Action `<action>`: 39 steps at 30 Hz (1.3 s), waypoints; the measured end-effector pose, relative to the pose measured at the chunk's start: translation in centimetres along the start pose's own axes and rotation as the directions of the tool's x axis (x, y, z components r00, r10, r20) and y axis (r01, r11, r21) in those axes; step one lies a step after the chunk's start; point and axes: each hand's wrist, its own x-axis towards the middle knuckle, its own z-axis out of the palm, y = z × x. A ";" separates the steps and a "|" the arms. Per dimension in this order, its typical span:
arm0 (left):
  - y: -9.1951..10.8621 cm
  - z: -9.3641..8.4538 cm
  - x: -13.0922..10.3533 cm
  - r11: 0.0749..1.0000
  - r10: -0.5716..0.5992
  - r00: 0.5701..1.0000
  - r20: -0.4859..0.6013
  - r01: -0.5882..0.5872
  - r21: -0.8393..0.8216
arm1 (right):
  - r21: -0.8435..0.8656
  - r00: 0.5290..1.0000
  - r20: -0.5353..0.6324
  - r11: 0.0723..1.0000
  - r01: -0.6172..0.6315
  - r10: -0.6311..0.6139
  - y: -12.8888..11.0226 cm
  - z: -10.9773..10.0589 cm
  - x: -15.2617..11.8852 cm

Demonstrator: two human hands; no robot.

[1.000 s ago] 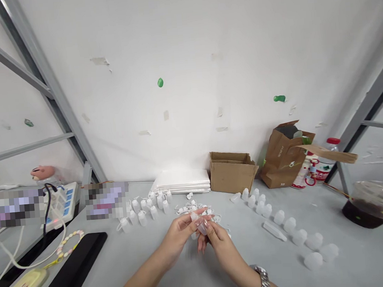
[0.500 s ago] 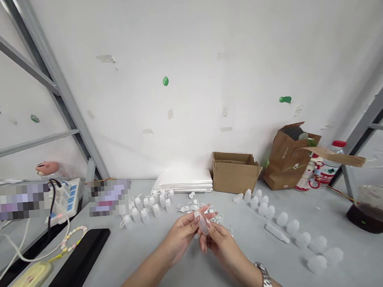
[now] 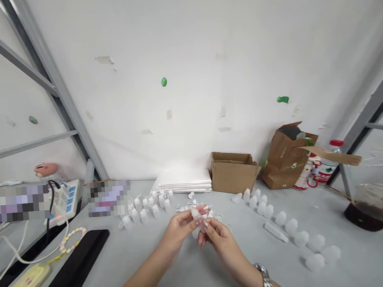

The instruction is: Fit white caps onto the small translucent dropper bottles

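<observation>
The left hand has its thumb and fingers pinched on the upper end of a small, translucent bottle. The right hand grips its lower end between thumb and fingertips, so the two hands meet around it. The bottle is tilted, held above the surface, and partly hidden by the fingers. A watch circles the right wrist.

Just beyond the hands lies a loose heap of small white parts, partly covered by the fingers. To the left of the left hand, a group of white-topped bottles stands upright. Farther left are a black pad, a yellow case and a power strip.

To the right of the right hand, pale bottles form a slanting row, with a clear tube lying beside them. Well beyond the hands are a white stack, an open box and, farther right, a paper bag. A drink cup stands at the far right.
</observation>
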 end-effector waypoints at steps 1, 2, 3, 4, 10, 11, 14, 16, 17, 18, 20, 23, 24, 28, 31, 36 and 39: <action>-0.1 -0.1 0.1 1.000 0.010 1.000 -0.018 -0.010 -0.005 | -0.019 1.000 -0.005 1.000 0.018 -0.018 -0.1 0.0 0.0; -0.1 -0.2 0.1 1.000 0.018 0.999 -0.031 -0.018 -0.014 | -0.032 0.999 -0.010 0.999 0.033 -0.033 -0.2 0.0 0.0; -0.2 -0.3 0.2 0.999 0.022 0.999 -0.045 -0.024 -0.027 | -0.044 0.999 -0.016 0.998 0.045 -0.045 -0.4 0.0 0.0; -0.2 -0.4 0.2 0.999 0.022 0.998 -0.060 -0.025 -0.040 | -0.055 0.998 -0.022 0.997 0.054 -0.056 -0.5 0.0 0.0; -0.1 -0.5 0.3 0.999 0.012 0.992 -0.125 -0.018 -0.046 | -0.143 0.989 -0.086 0.983 0.110 -0.123 -0.3 0.0 -0.2; -0.1 -0.5 0.3 0.999 0.012 0.992 -0.129 -0.018 -0.042 | -0.179 0.984 -0.103 0.976 0.123 -0.142 -0.2 0.0 -0.3; -0.1 -0.4 0.3 1.000 0.011 0.989 -0.150 -0.015 -0.026 | -0.306 0.969 -0.152 0.942 0.141 -0.194 0.1 -0.3 -0.4; -0.2 -0.4 0.3 1.000 0.018 0.983 -0.181 -0.021 -0.013 | -0.373 0.962 -0.172 0.918 0.136 -0.212 0.2 -0.3 -0.4; -0.2 -0.4 0.3 0.999 0.027 0.980 -0.198 -0.030 -0.013 | -0.393 0.960 -0.177 0.910 0.132 -0.215 0.1 -0.3 -0.4; -0.2 -0.4 0.3 0.999 0.033 0.976 -0.215 -0.039 -0.024 | -0.402 0.960 -0.178 0.907 0.127 -0.214 0.1 -0.3 -0.4; -0.3 -0.5 0.5 0.994 0.035 0.968 -0.247 -0.058 -0.090 | -0.394 0.966 -0.167 0.912 0.118 -0.197 0.0 -0.2 -0.5; -0.3 -1.0 0.9 0.962 0.005 0.957 -0.288 -0.084 -0.261 | -0.347 0.976 -0.144 0.932 0.102 -0.161 -0.1 -0.1 -0.4; -0.3 -1.2 1.0 0.948 -0.011 0.955 -0.295 -0.083 -0.306 | -0.332 0.978 -0.141 0.938 0.100 -0.154 -0.2 -0.1 -0.4; -0.3 -1.6 1.3 0.923 -0.079 0.954 -0.288 -0.039 -0.383 | -0.299 0.979 -0.144 0.949 0.097 -0.145 -0.6 -0.2 -0.4; -0.3 -1.5 1.2 0.914 -0.102 0.964 -0.244 -0.007 -0.406 | -0.274 0.980 -0.139 0.956 0.101 -0.143 -0.8 -0.2 -0.4; -0.3 -1.4 1.1 0.920 -0.110 0.973 -0.205 0.022 -0.391 | -0.242 0.978 -0.129 0.962 0.129 -0.164 -0.6 -0.2 -0.3; -0.5 -1.5 1.1 0.923 -0.122 0.966 -0.230 0.026 -0.384 | -0.299 0.976 -0.139 0.947 0.121 -0.169 -0.3 -0.2 -0.3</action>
